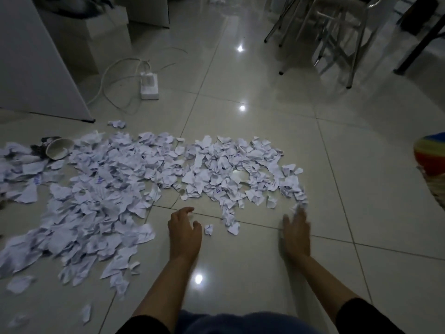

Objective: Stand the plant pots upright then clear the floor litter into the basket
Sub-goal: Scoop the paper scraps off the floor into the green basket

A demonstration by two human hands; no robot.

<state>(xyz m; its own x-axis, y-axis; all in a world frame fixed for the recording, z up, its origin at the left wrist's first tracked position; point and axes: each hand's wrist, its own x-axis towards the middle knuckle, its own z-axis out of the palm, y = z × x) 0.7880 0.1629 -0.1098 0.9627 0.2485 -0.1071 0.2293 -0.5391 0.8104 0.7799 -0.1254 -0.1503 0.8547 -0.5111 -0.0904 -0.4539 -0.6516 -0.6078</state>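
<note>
Here, torn white paper scraps with blue writing, spread across tiles

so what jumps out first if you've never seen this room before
A wide spread of torn paper scraps covers the tiled floor from the left edge to the middle. A white plant pot lies tipped on its side at the far left of the pile, with dark matter beside it. Nearer the camera, the left hand and right hand reach toward the near edge of the scraps, and a woven basket with a rainbow-coloured item shows at the right edge.
</note>
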